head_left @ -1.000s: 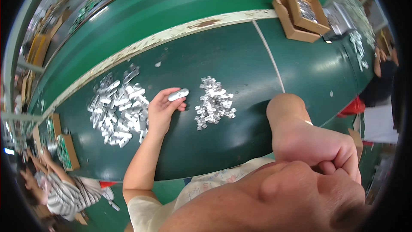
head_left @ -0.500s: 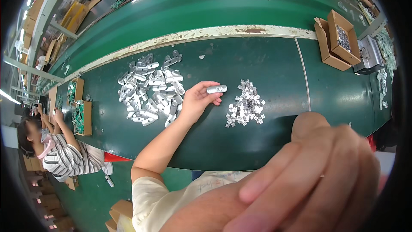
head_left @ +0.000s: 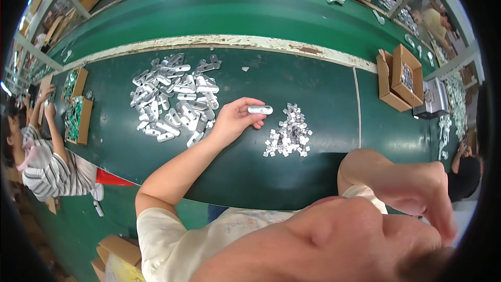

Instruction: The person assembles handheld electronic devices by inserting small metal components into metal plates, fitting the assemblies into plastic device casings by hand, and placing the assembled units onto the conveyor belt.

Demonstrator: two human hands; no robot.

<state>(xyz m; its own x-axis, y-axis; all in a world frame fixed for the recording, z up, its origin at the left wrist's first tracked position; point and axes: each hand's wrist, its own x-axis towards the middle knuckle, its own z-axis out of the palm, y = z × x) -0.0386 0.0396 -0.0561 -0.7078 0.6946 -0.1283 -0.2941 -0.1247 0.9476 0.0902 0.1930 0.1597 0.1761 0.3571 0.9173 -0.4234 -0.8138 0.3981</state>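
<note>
My left hand (head_left: 236,120) is above the green work table, its thumb and fingers closed around a silver oblong metal casing (head_left: 260,109) with rounded ends. To its left lies a loose heap of similar silver casings (head_left: 180,102). Just right of the held part, small clear-and-silver square pieces (head_left: 288,131) form another pile. My right hand (head_left: 417,185) is raised close to the camera at the lower right, away from both heaps. Its wrist is bent and its fingers hang downward, partly blurred; whether they hold anything is hidden.
Cardboard boxes (head_left: 406,75) with small parts stand at the back right beside a grey metal device (head_left: 432,98). Boxes of green circuit boards (head_left: 78,120) are at the left, near a seated person in stripes (head_left: 49,169). A worn pale rail (head_left: 250,43) borders the green conveyor (head_left: 229,13).
My right hand has drawn back toward the lower right, its wrist now bent. The view has shifted slightly; my left hand keeps hold of the casing at nearly the same place.
</note>
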